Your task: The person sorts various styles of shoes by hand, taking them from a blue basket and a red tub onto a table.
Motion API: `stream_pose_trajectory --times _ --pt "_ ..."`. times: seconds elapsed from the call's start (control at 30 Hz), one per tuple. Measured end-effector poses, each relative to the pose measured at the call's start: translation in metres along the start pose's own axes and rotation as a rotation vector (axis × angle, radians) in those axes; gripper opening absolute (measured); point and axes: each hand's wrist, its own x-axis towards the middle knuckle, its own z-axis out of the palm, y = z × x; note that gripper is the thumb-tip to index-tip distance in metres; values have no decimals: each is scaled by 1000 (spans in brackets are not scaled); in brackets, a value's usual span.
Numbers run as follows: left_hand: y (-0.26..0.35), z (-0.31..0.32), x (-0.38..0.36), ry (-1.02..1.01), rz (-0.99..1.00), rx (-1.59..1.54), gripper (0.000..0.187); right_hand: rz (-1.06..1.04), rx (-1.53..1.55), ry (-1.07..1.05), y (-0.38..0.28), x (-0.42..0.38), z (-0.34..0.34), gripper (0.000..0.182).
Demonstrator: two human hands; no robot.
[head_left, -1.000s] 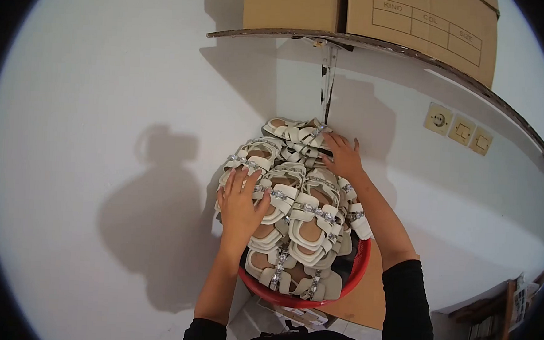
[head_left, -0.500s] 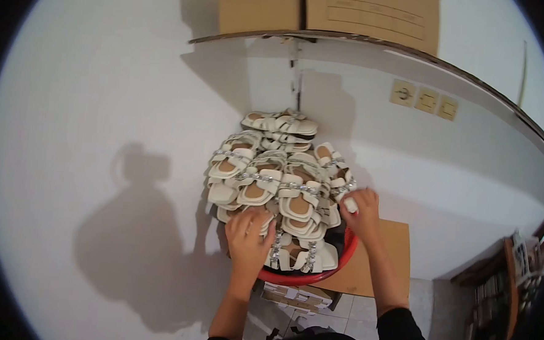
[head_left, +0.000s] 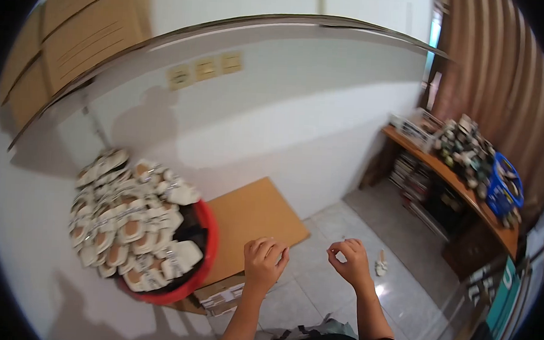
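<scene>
Head view: white gem-strapped sandals (head_left: 131,224) heaped in a round red basket (head_left: 212,234)

The basket stands at left, a flat tan board (head_left: 251,212) showing beside it. Near the board's edge, the left hand (head_left: 263,260) is half curled, nothing visible in it. Farther right, the right hand (head_left: 349,263) bends thumb and forefinger into a ring, nothing visible inside; whether the tips touch is unclear. Beyond, one pale sandal (head_left: 381,265) lies on grey floor tiles (head_left: 324,231).

Cardboard boxes (head_left: 94,37) sit on a shelf (head_left: 249,22) — below it, three wall plates (head_left: 205,69).
</scene>
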Motion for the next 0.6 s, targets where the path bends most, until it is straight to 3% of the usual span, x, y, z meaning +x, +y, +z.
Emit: stream_pose_trajectory --times 0.2,0.27,0.37,0.6 --pt "125 124 1 -149 139 -264 13 103 -141 85 86 -67 -116 12" --pt "164 172 -15 -264 143 -353 12 255 -107 77 115 -97 -155 12" --pt "227 226 -38 -442 132 -477 10 294 -236 112 153 -144 -212 12" --pt "306 310 -56 -699 196 -586 9 636 -343 271 210 -240 -308 13"
